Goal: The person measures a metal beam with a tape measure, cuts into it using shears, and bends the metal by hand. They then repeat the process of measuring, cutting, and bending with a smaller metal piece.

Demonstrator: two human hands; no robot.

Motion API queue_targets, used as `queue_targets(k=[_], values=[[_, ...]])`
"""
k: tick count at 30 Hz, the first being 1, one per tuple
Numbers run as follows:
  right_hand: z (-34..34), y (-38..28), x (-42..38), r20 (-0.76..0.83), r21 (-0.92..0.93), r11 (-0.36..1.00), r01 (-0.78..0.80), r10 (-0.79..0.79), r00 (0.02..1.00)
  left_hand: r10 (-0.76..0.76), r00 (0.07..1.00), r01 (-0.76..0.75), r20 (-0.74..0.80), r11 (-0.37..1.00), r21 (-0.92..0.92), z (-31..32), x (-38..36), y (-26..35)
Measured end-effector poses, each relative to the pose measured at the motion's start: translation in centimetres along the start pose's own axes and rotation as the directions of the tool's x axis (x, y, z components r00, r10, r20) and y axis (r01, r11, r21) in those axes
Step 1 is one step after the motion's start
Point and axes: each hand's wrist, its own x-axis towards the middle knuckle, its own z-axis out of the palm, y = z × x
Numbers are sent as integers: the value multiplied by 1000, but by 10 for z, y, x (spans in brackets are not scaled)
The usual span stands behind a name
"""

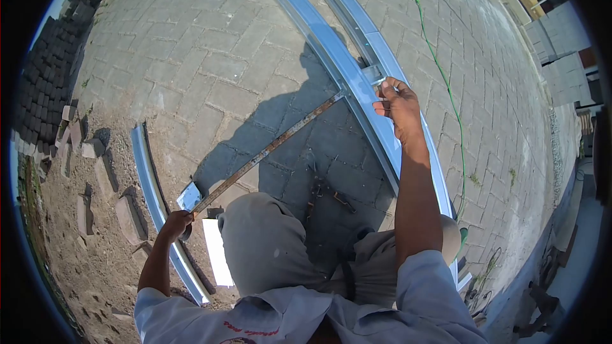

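My left hand [177, 223] is closed around the lower end of a long rusty metal bar [268, 151]. The bar slants up to the right, and its far end meets the near rail of a silvery metal frame [328, 48]. Over that frame, my right hand [400, 105] has thumb and forefinger pinched together beside a short pale metal piece [373, 75] between the two rails. What sits in that pinch is too small to make out. A small white-and-blue object [189, 196] lies just above my left hand.
A loose curved-looking metal channel [150, 181] lies at left on sandy ground, near scattered bricks [129, 220]. White sheet [217, 251] rests beside my knee. Tools [312, 197], partly in shadow, lie between my legs. A green cord [449, 92] runs along the paving right of the frame.
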Motion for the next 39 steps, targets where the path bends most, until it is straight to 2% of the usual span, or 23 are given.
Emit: queue_targets(k=[2, 6, 10, 13, 16, 19, 22, 25, 29, 31, 33, 39], values=[[-13, -33, 1, 4, -94, 993, 77, -77, 997, -70, 998, 70, 6, 997, 12, -1, 10, 8], [-43, -86, -21, 95, -272, 932, 239, -221, 971, -10, 1000, 10, -1, 1000, -1, 4, 31, 18], [-80, -93, -71, 120, -369, 874, 316, -293, 949, 3, 999, -3, 37, 1000, 4, 11, 52, 12], [-103, -65, -96, 82, -372, 877, 305, -296, 952, -4, 999, 7, 43, 998, -65, 15, 57, 16], [-116, -34, -99, 108, -435, 865, 251, -226, 968, -8, 996, 16, 93, 996, -87, 14, 57, 31], [-122, -35, -98, 156, -565, 797, 214, -151, 976, 5, 997, -6, 82, 1000, 8, 14, 61, 52], [-127, -28, -95, 163, -507, 836, 212, -149, 975, 97, 994, -95, 47, 994, -44, 27, 77, 71], [-131, -21, -90, 181, -505, 836, 216, -142, 973, 122, 990, -128, 63, 987, 100, 34, 84, 114], [-137, -16, -89, 188, -529, 823, 206, -123, 974, 144, 985, -153, 95, 984, 88, 52, 112, 156], [-139, -16, -90, 189, -525, 828, 196, -111, 976, 376, 914, -406, 152, 853, 329, 63, 148, 153], [-142, -14, -91, 178, -495, 853, 168, -89, 980, 272, 955, -298, 122, 879, 372, 66, 131, 194], [-149, -13, -93, 183, -496, 859, 129, -42, 982, 377, 917, -383, 132, 732, 564, 69, 125, 234]])
